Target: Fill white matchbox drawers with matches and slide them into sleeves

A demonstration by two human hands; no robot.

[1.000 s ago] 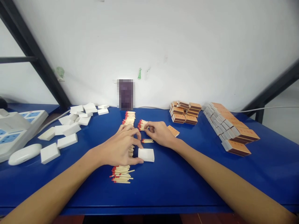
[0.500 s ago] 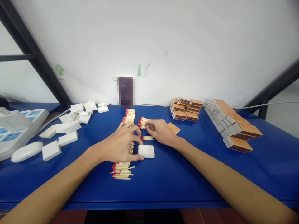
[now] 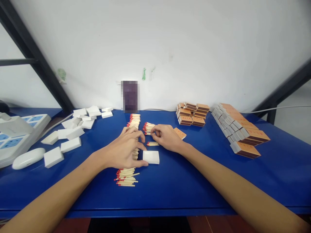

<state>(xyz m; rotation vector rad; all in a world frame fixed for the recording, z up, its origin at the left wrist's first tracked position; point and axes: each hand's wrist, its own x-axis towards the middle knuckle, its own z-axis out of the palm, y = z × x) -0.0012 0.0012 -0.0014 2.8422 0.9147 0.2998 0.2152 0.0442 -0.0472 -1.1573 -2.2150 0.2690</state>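
My left hand (image 3: pixel 127 147) spreads its thumb and fingers at the left end of a small white matchbox tray (image 3: pixel 151 157), the thumb close against its lower left corner. Below and behind that hand runs a long row of red-headed matches (image 3: pixel 126 177), partly covered by it. My right hand (image 3: pixel 167 137) has its fingers curled and pinched at the right end of a smaller match pile (image 3: pixel 148 128); what lies between the fingertips is hidden. A few separate matches (image 3: pixel 152 143) lie just under it. Beside its knuckles rests a flat orange matchbox cover (image 3: pixel 180 133).
Loose white trays (image 3: pixel 70 133) lie scattered on the left, near a white mouse (image 3: pixel 28 158) and a power strip (image 3: pixel 31 129). Orange matchboxes (image 3: pixel 193 115) are stacked at the back, with a larger stack of matchboxes (image 3: pixel 243 129) on the right. A blurred dark object (image 3: pixel 130 97) leans against the wall.
The view has shifted very slightly. Both hands keep nearly the same place and shape, and the tray and matches stay where they were.
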